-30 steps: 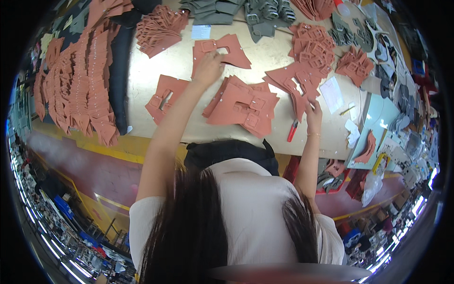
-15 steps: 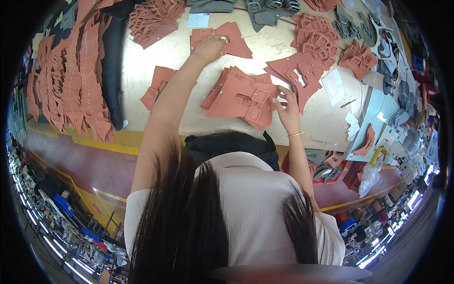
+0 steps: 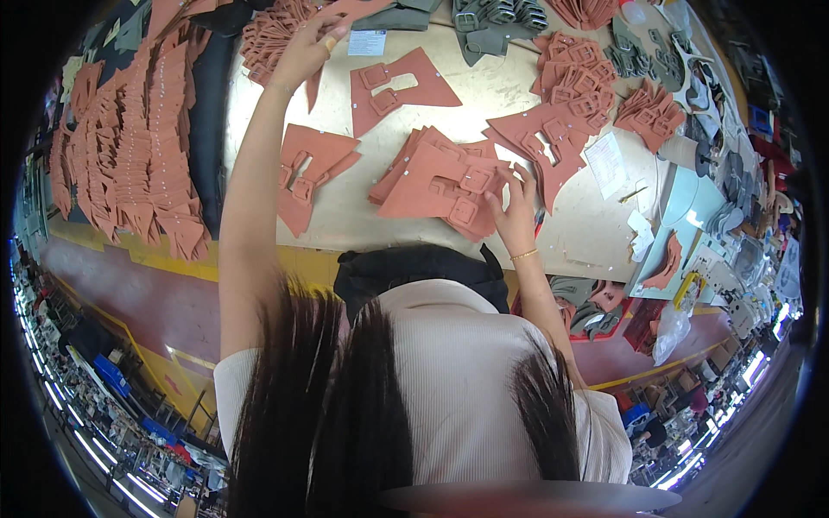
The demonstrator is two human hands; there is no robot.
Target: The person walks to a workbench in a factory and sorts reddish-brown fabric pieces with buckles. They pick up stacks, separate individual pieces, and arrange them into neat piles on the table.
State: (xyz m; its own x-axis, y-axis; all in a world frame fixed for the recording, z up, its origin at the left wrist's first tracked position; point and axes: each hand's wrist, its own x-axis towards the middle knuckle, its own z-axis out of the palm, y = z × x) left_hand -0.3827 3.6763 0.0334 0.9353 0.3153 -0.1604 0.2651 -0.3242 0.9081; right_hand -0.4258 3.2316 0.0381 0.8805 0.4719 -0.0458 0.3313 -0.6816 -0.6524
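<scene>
The stack (image 3: 423,186) of orange pieces lies on the worktop (image 3: 596,237). At its right edge is the right hand (image 3: 515,207), fingers apart; whether they touch it, I cannot tell. Well beyond the stack, to its left, the left hand (image 3: 311,50) has its fingers clamped on a strap (image 3: 356,10), beside a fanned pile (image 3: 269,39). A buckled piece (image 3: 423,82) lies just beyond the stack, a sheet (image 3: 607,164) to its right.

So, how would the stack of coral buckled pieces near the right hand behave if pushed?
The coral buckled stack may slide apart, since its pieces lie unevenly fanned. Its pieces probably bend easily, looking thin and flat. Tipping seems unlikely, as it lies low on the table.
</scene>
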